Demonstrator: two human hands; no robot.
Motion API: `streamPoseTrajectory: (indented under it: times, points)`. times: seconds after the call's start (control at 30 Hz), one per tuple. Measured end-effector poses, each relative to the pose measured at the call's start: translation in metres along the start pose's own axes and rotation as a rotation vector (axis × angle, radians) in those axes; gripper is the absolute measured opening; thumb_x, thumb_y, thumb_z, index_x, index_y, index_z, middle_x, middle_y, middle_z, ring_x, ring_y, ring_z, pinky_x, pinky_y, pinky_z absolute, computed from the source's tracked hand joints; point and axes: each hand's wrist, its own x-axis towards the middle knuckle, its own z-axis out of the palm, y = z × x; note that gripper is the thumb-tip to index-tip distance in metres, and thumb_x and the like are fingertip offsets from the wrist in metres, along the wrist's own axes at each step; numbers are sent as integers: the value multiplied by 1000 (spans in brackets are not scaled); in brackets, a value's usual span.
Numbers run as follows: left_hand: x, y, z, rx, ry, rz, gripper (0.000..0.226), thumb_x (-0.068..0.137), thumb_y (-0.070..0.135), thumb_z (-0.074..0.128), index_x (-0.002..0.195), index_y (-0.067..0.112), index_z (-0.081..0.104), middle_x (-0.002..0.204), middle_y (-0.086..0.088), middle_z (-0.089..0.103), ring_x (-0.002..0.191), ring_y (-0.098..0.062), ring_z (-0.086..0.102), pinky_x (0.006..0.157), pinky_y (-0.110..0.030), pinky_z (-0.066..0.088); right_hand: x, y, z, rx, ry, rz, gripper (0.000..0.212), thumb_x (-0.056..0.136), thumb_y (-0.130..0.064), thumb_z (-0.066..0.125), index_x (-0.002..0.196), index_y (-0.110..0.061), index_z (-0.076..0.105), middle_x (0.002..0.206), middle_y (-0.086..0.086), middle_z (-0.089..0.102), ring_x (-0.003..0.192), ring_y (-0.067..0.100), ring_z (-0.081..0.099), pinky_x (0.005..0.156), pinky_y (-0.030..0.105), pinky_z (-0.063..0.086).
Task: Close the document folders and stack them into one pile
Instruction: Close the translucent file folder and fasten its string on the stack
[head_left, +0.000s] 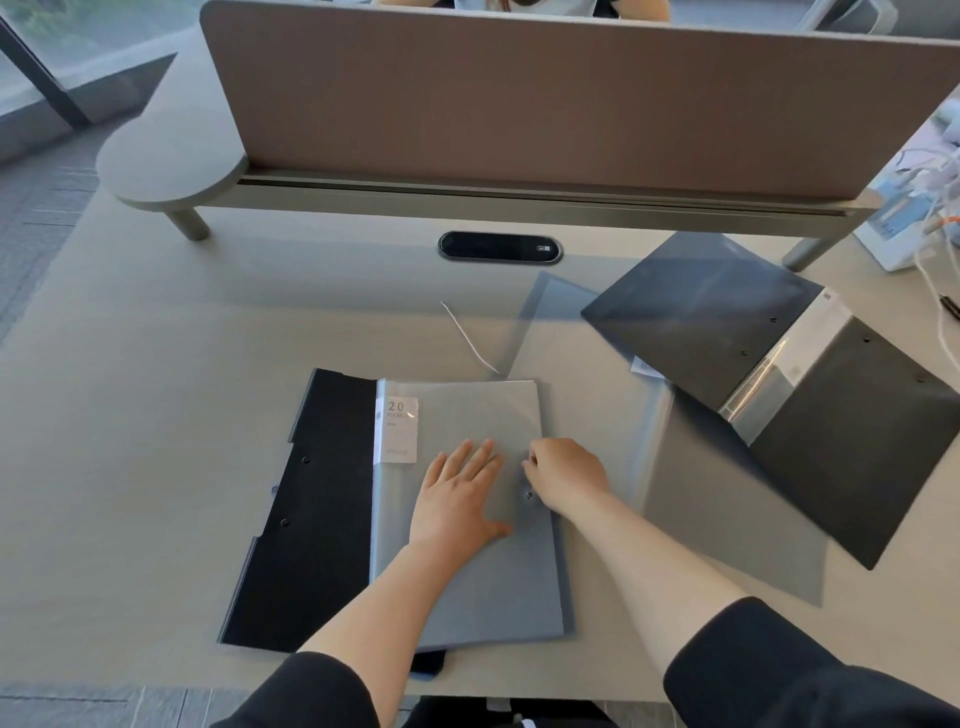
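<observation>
A grey translucent pocket folder (462, 415) with a white "20 pocket" label lies closed in front of me, on top of a black folder (311, 499) that sticks out to its left. My left hand (460, 501) rests flat on the grey cover, fingers spread. My right hand (566, 473) is curled at the cover's right edge and pinches it. A second black folder (727, 322) lies open at the right, its clear spine and grey translucent sheets (727, 499) spread toward me.
The folders lie on a beige desk (156, 415). A brown divider screen (519, 104) stands across the back, with a black cable port (500, 247) before it. A thin white cord (467, 338) lies mid-desk. Devices and cables (914, 218) crowd the far right corner.
</observation>
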Motion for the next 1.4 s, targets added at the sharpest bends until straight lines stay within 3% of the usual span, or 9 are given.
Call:
streamPoseTrajectory:
  times: [0.2,0.4,0.53,0.67,0.87,1.03,1.13,1.27,1.4]
  points:
    - [-6,-3,-4,-7,36,-58,85,90,57,62,161,27,25,174,3,2,161,-20,-1,129,-39,-2,-10,11,-5,194,105,77,21,95,-37,51,90,-17,48,84,3,58,78,29,53,66,33,40]
    - [-22,-26,-16,-148,276,-362,76,91,50,66,155,21,37,172,-9,15,159,-30,12,127,-44,12,-18,25,2,296,128,227,22,92,-22,44,72,-14,51,86,11,67,74,30,52,64,31,42]
    - [-27,-34,-30,-383,352,-636,82,90,44,68,157,15,30,157,-14,37,142,-36,37,110,-46,40,-21,20,6,430,94,307,24,84,-14,44,60,-14,44,71,10,59,68,30,51,61,29,39]
    - [-21,-43,-37,-687,363,-811,76,90,41,66,153,11,38,141,-18,52,131,-38,48,105,-50,44,-22,13,3,528,61,353,17,81,-11,49,65,-8,50,67,10,55,70,30,53,58,28,36]
    - [-20,-60,-47,-973,318,-808,25,82,34,70,88,10,74,94,-10,77,82,-31,74,79,-47,64,-19,13,13,596,60,420,20,80,-12,53,86,2,67,87,21,67,89,36,65,65,26,36]
    - [-27,-73,-59,-1095,416,-802,23,92,23,69,106,12,54,98,-5,63,93,-29,64,79,-40,53,-21,-3,23,738,10,417,16,64,-18,49,67,-7,60,76,22,73,79,37,73,71,40,60]
    - [-32,-93,-61,-1064,477,-816,20,94,22,65,108,12,54,105,-5,62,93,-29,60,78,-37,47,-15,-15,40,737,-33,352,12,63,-20,46,55,-14,51,65,13,65,78,38,73,75,44,61]
    - [-37,-119,-63,-979,514,-858,32,94,21,64,120,5,58,110,-8,62,99,-32,59,80,-36,44,-25,-41,39,702,-57,237,12,72,-17,48,66,-19,58,63,10,63,67,32,66,74,42,58]
    - [-36,-137,-59,-880,508,-872,36,92,29,66,119,6,62,123,-17,66,118,-40,58,99,-49,49,-28,-51,41,701,-53,190,13,79,-15,50,71,-19,58,65,3,64,76,32,70,76,42,58]
